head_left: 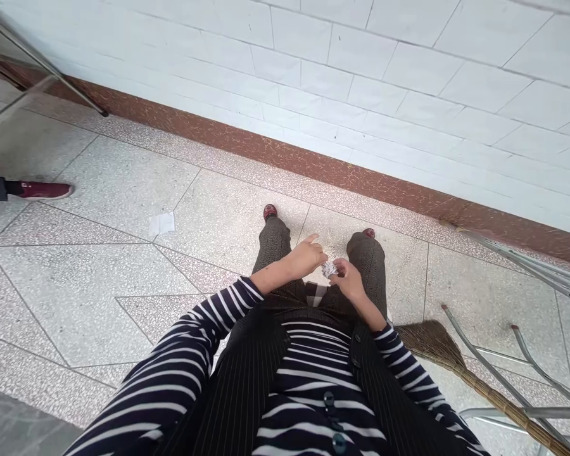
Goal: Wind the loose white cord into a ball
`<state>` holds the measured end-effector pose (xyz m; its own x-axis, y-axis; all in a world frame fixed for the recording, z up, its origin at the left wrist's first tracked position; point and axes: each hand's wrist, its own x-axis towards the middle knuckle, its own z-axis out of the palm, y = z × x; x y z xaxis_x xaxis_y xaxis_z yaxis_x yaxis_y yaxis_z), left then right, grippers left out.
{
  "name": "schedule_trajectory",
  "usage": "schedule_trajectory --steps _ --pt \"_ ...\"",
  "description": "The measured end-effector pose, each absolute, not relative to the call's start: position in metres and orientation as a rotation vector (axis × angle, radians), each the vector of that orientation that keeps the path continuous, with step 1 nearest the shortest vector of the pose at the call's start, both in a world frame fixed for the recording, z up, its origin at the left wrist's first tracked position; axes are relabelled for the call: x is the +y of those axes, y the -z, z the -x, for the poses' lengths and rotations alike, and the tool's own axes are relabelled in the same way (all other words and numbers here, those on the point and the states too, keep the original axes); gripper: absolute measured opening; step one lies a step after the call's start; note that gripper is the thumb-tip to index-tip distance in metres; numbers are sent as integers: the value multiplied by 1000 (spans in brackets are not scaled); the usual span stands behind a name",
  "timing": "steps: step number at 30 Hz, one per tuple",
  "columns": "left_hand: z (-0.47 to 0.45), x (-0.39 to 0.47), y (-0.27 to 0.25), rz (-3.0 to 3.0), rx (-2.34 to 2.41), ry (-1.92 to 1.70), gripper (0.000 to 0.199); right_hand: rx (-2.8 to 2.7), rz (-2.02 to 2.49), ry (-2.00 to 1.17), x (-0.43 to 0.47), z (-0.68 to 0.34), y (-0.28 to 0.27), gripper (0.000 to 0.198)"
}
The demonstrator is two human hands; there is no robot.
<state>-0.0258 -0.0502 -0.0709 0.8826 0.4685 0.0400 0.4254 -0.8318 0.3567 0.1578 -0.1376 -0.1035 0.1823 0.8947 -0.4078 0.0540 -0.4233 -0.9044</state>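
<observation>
Between my knees, a small white-and-grey bundle [329, 270] with a spiky, pleated look is held just above my lap. My right hand [349, 280] grips it from the right, thumb and fingers closed around its edge. At its upper left is my left hand [306, 258], with one finger stretched forward and the others bent together at the bundle's edge. Whatever lies between those left fingertips is too small to make out. Below the hands, a dark-and-white checked patch [315, 292] shows between my thighs.
A straw broom [430, 342] lies on the right beside a metal-tube frame [498, 354]. White paper [162, 223] lies on the floor. Another person's red shoe [46, 190] is at far left, below metal legs [83, 95]. A tiled wall [361, 82] runs across the front.
</observation>
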Motion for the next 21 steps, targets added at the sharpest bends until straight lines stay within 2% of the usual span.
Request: schedule_trajectory --steps 7,12,17,21 --pt "25 -44 98 -2313 780 -228 20 -840 1443 -1525 -158 -146 72 37" --pt "16 -71 115 -2155 789 -225 24 -722 1435 -1385 -135 -169 71 41" --pt "11 -81 111 -2319 844 -167 26 -761 1616 -1204 -114 -177 100 39" --pt "16 -72 105 -2596 737 -63 21 -943 1772 -1310 -115 -167 115 28"
